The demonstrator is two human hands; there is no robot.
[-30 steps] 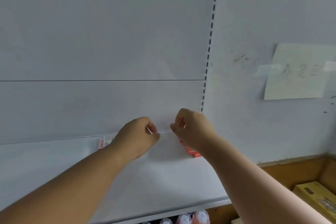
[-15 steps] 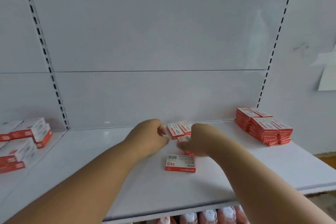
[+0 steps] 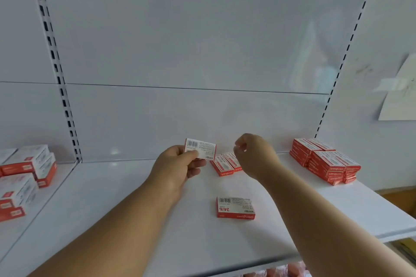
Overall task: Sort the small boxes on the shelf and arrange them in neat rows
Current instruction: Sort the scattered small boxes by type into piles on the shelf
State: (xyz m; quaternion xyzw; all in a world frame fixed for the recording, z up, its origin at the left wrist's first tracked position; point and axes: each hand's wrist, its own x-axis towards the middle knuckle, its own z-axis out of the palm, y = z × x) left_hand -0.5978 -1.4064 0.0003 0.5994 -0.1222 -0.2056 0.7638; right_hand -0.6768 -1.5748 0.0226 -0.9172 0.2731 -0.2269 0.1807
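My left hand (image 3: 180, 167) holds one small red-and-white box (image 3: 200, 149) upright above the white shelf (image 3: 112, 209), its barcode side facing me. My right hand (image 3: 255, 156) hovers just right of it, fingers curled with nothing in them, over two small boxes (image 3: 226, 164) lying side by side near the back wall. Another single box (image 3: 235, 207) lies flat nearer the front, marked 24/6. A neat stack of the same boxes (image 3: 325, 161) stands at the back right of the shelf.
Larger red-and-white boxes (image 3: 24, 177) are piled on the neighbouring shelf section at the left. Slotted uprights (image 3: 56, 63) frame the back panel. A paper sheet (image 3: 400, 94) hangs on the wall at right. Bottle caps (image 3: 281, 271) show below the front edge.
The view swung left and widened to the whole shelf. My left hand has lifted a small box off the shelf; my right hand rose from the boxes by the wall.
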